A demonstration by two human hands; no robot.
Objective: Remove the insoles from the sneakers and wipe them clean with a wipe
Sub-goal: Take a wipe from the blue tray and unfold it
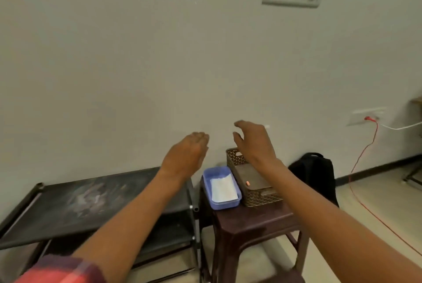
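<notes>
Two hands up, both in the air before the bare wall. Your left hand [186, 157] is flat, fingers straight and together, holding nothing. Your right hand [253, 141] has its fingers loosely curved and thumb apart, also holding nothing. One checked red sleeve [61, 270] shows at the left arm. Below them stands one dark brown moulded plastic stool [251, 221], smooth and glossy on top. It carries two containers, just beside each other: one rectangular blue plastic tray [206, 182] and one brown lattice-pattern basket [262, 199]. One white wipe [222, 188] lies flat inside the tray. Left of the stool is one black shoe rack [80, 205], its top a scuffed fabric shelf on metal tubes. One black backpack [315, 173] leans at the wall to the right, with one red cable [363, 157] trailing past it.
</notes>
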